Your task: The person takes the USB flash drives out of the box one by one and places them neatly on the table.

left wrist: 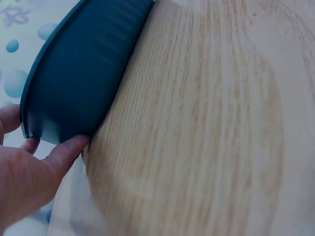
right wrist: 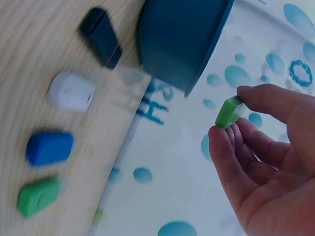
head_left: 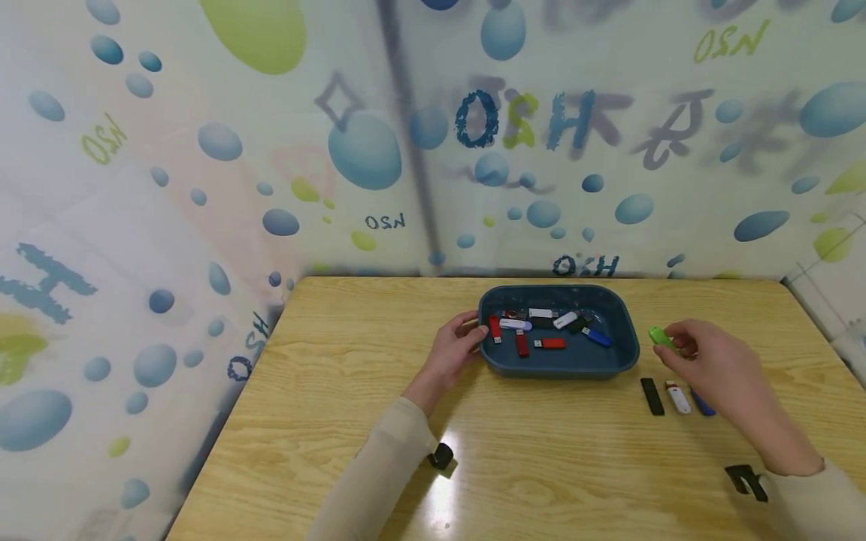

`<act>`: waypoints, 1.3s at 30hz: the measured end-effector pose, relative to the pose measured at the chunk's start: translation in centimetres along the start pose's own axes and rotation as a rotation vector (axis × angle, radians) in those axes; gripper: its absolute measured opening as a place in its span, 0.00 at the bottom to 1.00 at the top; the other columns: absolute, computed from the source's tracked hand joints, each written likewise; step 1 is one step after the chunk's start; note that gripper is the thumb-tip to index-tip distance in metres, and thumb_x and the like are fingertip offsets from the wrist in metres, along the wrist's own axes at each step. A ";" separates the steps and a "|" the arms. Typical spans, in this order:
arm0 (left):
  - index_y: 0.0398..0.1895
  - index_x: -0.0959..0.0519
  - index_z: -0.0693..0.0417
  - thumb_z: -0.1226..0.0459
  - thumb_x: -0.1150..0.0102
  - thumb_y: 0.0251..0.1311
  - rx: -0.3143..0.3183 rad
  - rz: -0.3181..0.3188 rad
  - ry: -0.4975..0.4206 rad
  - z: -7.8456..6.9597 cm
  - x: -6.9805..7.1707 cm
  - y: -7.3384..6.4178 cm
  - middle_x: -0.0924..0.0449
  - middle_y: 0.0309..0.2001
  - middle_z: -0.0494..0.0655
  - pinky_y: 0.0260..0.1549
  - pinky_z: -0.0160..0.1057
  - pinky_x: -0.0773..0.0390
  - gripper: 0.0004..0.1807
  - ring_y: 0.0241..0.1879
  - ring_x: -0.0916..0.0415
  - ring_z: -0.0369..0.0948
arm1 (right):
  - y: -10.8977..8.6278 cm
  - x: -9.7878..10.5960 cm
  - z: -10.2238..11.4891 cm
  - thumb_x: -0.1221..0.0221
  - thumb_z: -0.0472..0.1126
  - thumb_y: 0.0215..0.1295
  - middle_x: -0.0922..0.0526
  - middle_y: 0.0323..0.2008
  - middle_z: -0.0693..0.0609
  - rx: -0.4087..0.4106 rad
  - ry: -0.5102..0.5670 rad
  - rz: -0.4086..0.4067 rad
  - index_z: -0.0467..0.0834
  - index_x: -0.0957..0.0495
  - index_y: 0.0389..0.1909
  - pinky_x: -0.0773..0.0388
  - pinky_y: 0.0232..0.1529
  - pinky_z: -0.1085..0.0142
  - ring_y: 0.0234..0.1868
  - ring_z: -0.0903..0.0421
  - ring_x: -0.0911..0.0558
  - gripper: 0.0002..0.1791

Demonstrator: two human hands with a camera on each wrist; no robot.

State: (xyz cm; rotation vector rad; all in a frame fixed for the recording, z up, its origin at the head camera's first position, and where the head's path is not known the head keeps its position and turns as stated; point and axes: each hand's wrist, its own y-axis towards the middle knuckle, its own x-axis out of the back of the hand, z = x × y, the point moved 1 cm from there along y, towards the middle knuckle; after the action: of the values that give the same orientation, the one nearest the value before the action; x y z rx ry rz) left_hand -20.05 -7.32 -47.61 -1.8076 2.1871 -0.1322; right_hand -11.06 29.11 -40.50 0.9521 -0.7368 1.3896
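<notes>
Your right hand (head_left: 720, 366) pinches a green USB stick (head_left: 659, 337) — suiting its size — above the table (head_left: 561, 458) toward its far right corner, while your left hand (head_left: 455, 350) grips the tray (head_left: 558, 371) near the far edge, presumably steadying it.

A wood-grain table (head_left: 555, 443) stands before pale sheeting (head_left: 453, 195) patterned in blue and green.

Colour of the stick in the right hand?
The stick is green; clearest in the right wrist view.
</notes>
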 end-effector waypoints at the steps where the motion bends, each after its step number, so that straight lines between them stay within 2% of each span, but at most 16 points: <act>1: 0.71 0.27 0.57 0.67 0.40 0.73 0.000 0.000 0.000 0.0 0.0 0.0 0.25 0.66 0.61 0.56 0.49 0.18 0.25 0.57 0.20 0.52 | -0.2 0.2 -0.4 0.33 0.42 0.69 0.15 0.39 0.35 -0.013 0.001 0.005 0.27 0.22 0.51 0.19 0.33 0.43 0.39 0.37 0.16 0.22; 11: 0.71 0.27 0.56 0.66 0.40 0.73 -0.001 0.000 -0.009 0.0 0.0 0.1 0.27 0.68 0.61 0.58 0.51 0.20 0.25 0.59 0.21 0.53 | -1.8 1.3 -3.9 0.34 0.43 0.70 0.16 0.35 0.35 -0.114 -0.052 -0.042 0.24 0.23 0.50 0.22 0.32 0.44 0.37 0.36 0.18 0.24; 20: 0.72 0.28 0.57 0.67 0.41 0.73 0.001 0.007 -0.014 0.1 0.0 0.1 0.28 0.69 0.62 0.59 0.52 0.20 0.25 0.61 0.22 0.54 | -3.0 1.5 -7.3 0.37 0.45 0.73 0.18 0.36 0.30 -0.189 -0.074 -0.027 0.20 0.26 0.50 0.24 0.32 0.43 0.37 0.33 0.19 0.28; 27: 0.72 0.28 0.58 0.67 0.41 0.74 -0.003 0.022 -0.025 0.1 0.0 0.2 0.28 0.68 0.62 0.59 0.52 0.21 0.25 0.62 0.23 0.55 | -3.4 1.3 -9.0 0.38 0.46 0.74 0.20 0.37 0.27 -0.248 -0.097 -0.024 0.19 0.29 0.50 0.24 0.33 0.43 0.38 0.31 0.20 0.29; 32: 0.72 0.28 0.58 0.67 0.41 0.73 -0.005 0.017 -0.025 -0.1 0.0 0.3 0.28 0.68 0.62 0.59 0.52 0.20 0.25 0.62 0.23 0.54 | -3.5 1.1 -9.8 0.38 0.45 0.74 0.20 0.34 0.29 -0.279 -0.115 -0.002 0.19 0.28 0.48 0.25 0.33 0.43 0.36 0.33 0.20 0.28; 39: 0.72 0.29 0.58 0.67 0.41 0.74 -0.008 0.023 -0.018 -0.1 0.0 0.2 0.29 0.69 0.63 0.60 0.52 0.21 0.25 0.62 0.23 0.55 | -3.7 0.7 -10.8 0.39 0.43 0.73 0.21 0.33 0.32 -0.307 -0.114 0.070 0.19 0.28 0.46 0.25 0.32 0.45 0.34 0.36 0.20 0.26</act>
State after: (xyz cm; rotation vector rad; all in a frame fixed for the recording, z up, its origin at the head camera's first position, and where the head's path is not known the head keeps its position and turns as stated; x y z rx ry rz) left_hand -20.30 -7.25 -47.56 -1.7807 2.1978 -0.1014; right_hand -8.48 39.22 -45.28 0.7729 -1.0455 1.2441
